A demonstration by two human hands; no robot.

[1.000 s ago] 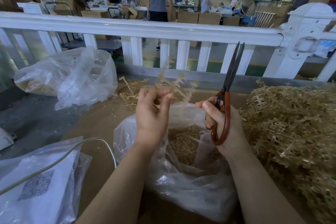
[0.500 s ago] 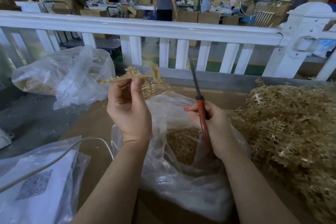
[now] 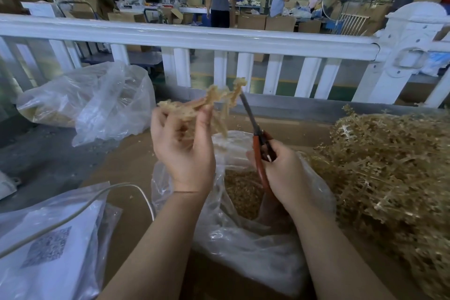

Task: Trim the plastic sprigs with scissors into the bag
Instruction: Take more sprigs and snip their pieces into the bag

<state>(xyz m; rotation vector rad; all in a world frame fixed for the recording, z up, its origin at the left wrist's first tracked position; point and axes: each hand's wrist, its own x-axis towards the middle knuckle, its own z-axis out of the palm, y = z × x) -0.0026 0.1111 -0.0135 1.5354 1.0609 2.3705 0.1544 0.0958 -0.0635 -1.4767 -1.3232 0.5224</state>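
Note:
My left hand (image 3: 183,151) pinches a tan plastic sprig (image 3: 209,101) and holds it up above the clear plastic bag (image 3: 243,238). The bag stands open on the brown table and holds a heap of small tan cuttings (image 3: 243,190). My right hand (image 3: 285,175) grips the red handles of the scissors (image 3: 258,139). Their blades point up and to the left, and the tips reach the sprig's right end. A large pile of uncut tan sprigs (image 3: 389,173) lies at the right.
A second clear bag (image 3: 97,102) with tan material sits at the back left. At the near left lies a bag with a printed code (image 3: 46,246) and a grey cable (image 3: 73,214) across it. A white fence (image 3: 219,39) borders the table's far side; people stand beyond it.
The sprig has been turned and shifted right in my left hand. The scissors have tilted from upright to leaning left, and their tips now meet the sprig.

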